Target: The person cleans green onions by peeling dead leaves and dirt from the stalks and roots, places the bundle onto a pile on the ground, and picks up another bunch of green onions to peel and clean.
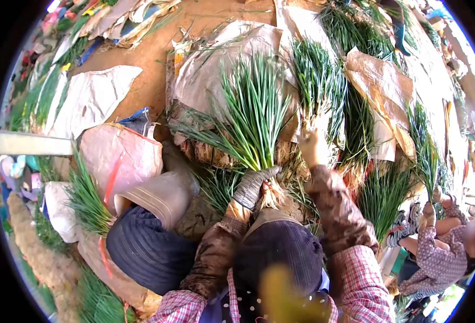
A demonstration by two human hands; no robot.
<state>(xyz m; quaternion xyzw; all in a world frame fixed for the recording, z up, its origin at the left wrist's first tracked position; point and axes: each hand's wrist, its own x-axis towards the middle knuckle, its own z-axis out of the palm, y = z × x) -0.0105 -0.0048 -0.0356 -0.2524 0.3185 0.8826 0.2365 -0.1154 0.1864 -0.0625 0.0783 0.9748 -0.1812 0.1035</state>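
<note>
The left hand (254, 187), in a grey glove, has its grip clamped around the lower stems of a green bunch (258, 116). This bunch is at the middle of the scene, its long leaves fanning toward the far side and its pale roots showing on the near side of the fingers. The leaves lie across the view of a pale sack (226, 51), with a row of reddish-brown roots (210, 153) along that sack's near edge.

The right hand (312, 146) is just to the right, at the root end of a second bunch (317, 75) whose leaves also point far. Whether its grip is closed on those stems or only touches them, I cannot tell.

Farther right, a brown paper sheet (382, 83) lies over more greens. To the left are a pinkish sack (120, 153), a white sheet (95, 99) and another leafy bunch (86, 199) near a red strip (112, 183). Bare brown ground (154, 46) shows on the far left. At the near right, a co-worker (442, 258) in a patterned top has both hands at the base of an upright bunch (424, 151).
</note>
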